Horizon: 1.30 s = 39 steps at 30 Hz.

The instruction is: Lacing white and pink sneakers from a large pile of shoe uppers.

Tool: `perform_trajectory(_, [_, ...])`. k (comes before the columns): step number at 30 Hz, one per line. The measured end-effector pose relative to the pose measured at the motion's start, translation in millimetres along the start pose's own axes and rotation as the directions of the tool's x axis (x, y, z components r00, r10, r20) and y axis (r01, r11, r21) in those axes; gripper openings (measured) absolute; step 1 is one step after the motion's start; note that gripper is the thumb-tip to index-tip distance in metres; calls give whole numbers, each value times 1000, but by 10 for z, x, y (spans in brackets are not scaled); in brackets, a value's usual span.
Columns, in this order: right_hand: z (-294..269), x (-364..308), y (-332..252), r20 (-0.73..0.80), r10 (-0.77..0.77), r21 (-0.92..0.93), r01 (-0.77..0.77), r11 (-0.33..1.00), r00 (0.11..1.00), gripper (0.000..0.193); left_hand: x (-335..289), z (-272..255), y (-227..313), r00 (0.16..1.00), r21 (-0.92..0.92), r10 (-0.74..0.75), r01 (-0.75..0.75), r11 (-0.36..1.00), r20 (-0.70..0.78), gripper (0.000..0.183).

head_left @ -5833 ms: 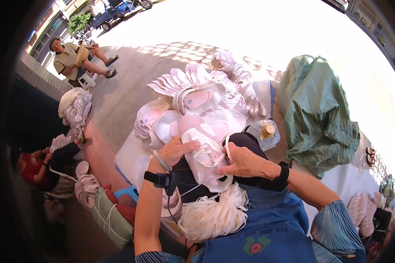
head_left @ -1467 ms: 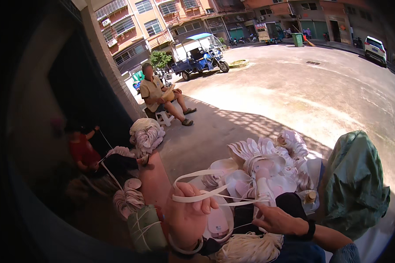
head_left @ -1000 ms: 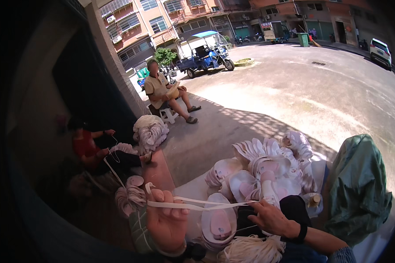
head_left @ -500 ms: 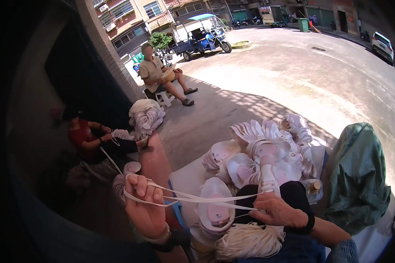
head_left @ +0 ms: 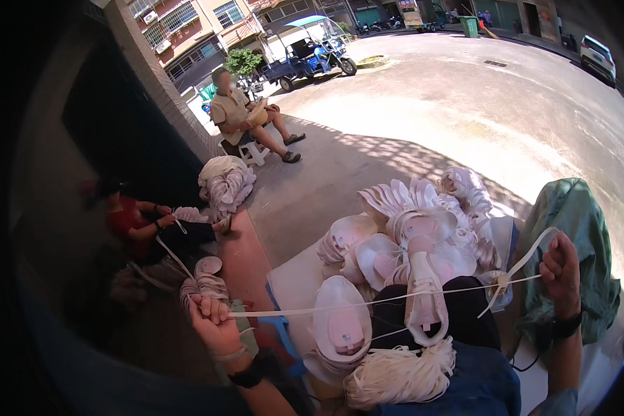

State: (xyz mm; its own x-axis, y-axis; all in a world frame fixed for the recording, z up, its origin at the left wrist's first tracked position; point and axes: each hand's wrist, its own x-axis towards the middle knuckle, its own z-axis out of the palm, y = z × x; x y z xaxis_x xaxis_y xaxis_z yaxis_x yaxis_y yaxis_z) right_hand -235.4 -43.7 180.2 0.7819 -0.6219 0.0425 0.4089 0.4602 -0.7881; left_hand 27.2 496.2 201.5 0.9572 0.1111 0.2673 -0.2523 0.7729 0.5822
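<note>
My left hand (head_left: 215, 324), closed, grips one end of a flat white shoelace (head_left: 305, 310). The lace runs taut across my lap to my right hand (head_left: 560, 269), which is raised at the right with curled fingers closed on it. A looped lace end curves from the right hand too. Below the stretched lace, a whitish-pink shoe upper (head_left: 426, 298) rests against my dark-clothed knees, touched by neither hand. A thick bundle of white laces (head_left: 399, 374) lies on my lap. To its left sits a stack of pale uppers (head_left: 342, 319).
More uppers (head_left: 423, 225) are piled ahead on a board. At the right stands a green sack (head_left: 568, 256). A person in red (head_left: 135, 222) handles laces at the left; another person (head_left: 239, 114) sits on a white stool (head_left: 254, 152) near a heap of uppers (head_left: 225, 186).
My right hand has left the shoe upper and swung up to the right, drawing the lace out wide. My left hand has dropped slightly, its fingers closed. Several lace strands between the hands have thinned out.
</note>
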Motion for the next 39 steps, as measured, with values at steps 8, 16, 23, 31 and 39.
perform_trajectory(8, [-874, 38, -483, -313, -195, 31, 215, 976, 930, 17, 81, -20, 145, 998, 275, -30, 15, 961, 53, 25])
perform_trajectory(16, [-167, -188, 423, 95, 136, -879, 18, 477, 986, 31, -678, 655, -1310, 853, 815, -516, 245, 525, 76, 26])
perform_trajectory(23, [326, -218, 1276, 456, 53, -849, 417, 323, 888, 19, -1103, 838, -2229, 639, 894, -626, -343, 288, 447, 29])
perform_trajectory(31, [244, -188, 1599, 463, 163, -881, 433, 189, 871, 21, -1104, 705, -2344, 600, 936, -721, -272, 223, 346, 29])
perform_trajectory(39, [267, -59, 1448, 561, 125, -812, 516, 272, 818, 15, -1051, 685, -2259, 463, 958, -884, 219, 183, 63, 26])
